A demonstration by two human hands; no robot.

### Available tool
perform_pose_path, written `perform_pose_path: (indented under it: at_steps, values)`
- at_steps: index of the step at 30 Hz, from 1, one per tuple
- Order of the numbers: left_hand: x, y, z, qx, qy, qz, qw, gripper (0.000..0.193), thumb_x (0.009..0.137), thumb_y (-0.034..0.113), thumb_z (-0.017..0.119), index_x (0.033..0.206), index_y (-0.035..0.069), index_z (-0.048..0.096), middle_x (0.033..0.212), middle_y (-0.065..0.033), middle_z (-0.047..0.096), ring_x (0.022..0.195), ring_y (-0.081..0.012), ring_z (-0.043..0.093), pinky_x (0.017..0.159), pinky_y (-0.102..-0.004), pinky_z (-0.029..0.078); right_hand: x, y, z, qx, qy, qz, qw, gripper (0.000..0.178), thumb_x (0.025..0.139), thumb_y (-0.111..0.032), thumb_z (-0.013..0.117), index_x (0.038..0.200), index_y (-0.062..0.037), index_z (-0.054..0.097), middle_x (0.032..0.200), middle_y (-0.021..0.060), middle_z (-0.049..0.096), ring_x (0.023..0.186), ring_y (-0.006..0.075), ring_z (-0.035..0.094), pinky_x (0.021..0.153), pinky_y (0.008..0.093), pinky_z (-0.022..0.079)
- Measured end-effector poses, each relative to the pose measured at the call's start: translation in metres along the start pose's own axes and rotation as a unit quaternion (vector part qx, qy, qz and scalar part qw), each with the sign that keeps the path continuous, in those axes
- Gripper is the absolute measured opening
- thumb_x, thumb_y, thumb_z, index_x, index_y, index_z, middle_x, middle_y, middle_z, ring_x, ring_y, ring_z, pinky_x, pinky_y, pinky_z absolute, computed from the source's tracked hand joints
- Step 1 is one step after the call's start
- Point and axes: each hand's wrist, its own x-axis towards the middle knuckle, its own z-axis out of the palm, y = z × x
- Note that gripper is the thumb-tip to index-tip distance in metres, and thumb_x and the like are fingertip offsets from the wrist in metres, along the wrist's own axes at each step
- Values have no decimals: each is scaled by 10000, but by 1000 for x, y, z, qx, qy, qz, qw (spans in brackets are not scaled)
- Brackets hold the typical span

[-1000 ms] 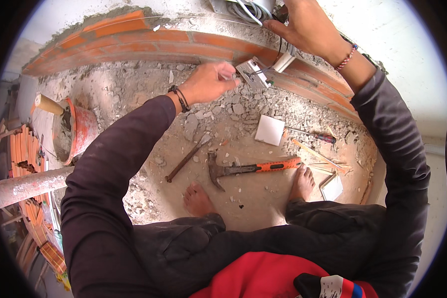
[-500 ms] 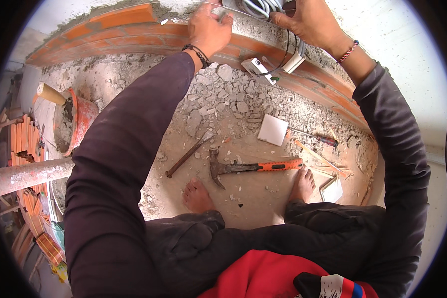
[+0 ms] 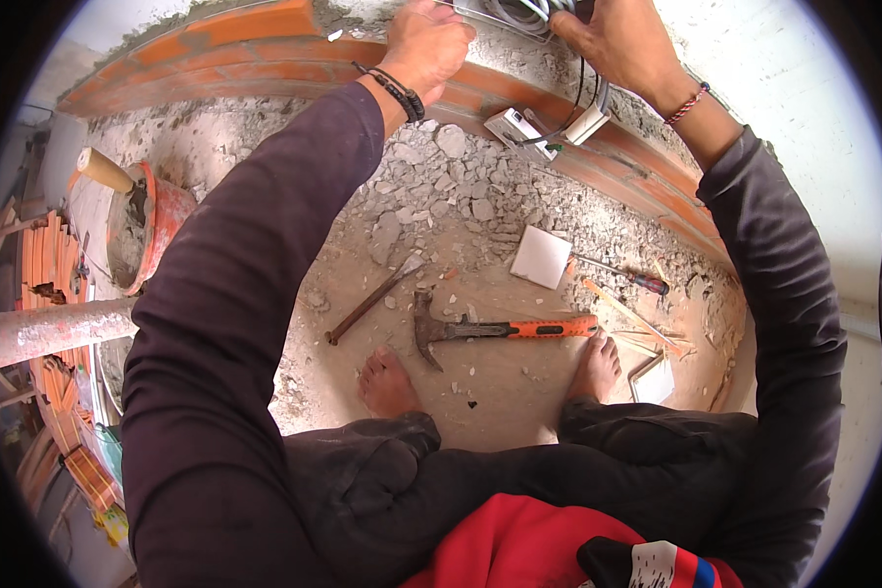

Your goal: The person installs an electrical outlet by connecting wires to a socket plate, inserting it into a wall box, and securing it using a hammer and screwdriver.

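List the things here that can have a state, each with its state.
Left hand: fingers bent; grip unclear
Right hand: at the cable, fingertips partly hidden
Grey cable: coiled
White electrical fittings: wires running to them
Claw hammer: lying on its side
Chisel: lying down, rusty
Screwdriver: lying down
White square tile: lying flat
Orange bucket: wooden handle sticking out
Rubble: loose, broken

Low orange brick wall [image 3: 265, 71] running from ten o'clock over the top, almost to three, grey rubble [image 3: 441, 181] strewn along its foot at twelve! White wall [image 3: 813, 147] gleaming at two, dusty floor [image 3: 500, 402] across the centre, bright light [image 3: 286, 397] splashing it at eight, stacked orange blocks [image 3: 53, 257] at nine!
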Motion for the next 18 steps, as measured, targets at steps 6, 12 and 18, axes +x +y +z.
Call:
perform_pose_path:
  at_steps: [6, 12, 18]
  values:
    - [5, 2, -5, -148, -27, -61, 987, 393, 811, -111, 516, 1191, -15, 533, 861, 15, 516, 730, -80, 496, 632, -232, 407, 2, -7, -2, 6, -7, 6, 1000, 445, 758, -84, 712, 1150, 96, 604, 897, 286, 690, 815, 373, 715, 738, 411, 565]
    - [17, -18, -14, -213, -36, -68, 974, 320, 819, -87, 510, 1121, 14, 538, 814, 11, 499, 717, -90, 499, 574, -236, 381, -8, 4, 0, -10, 41, -37, 998, 426, 755, -61, 723, 1138, 91, 613, 881, 283, 688, 774, 371, 714, 698, 415, 557]
    - [19, -32, -23, -211, -76, -48, 973, 289, 798, -93, 511, 1051, 36, 562, 890, -3, 547, 737, -105, 517, 587, -235, 380, -4, -6, -2, 39, 9, 26, 999, 418, 762, -79, 737, 1124, 94, 620, 820, 263, 678, 715, 314, 706, 661, 405, 551]
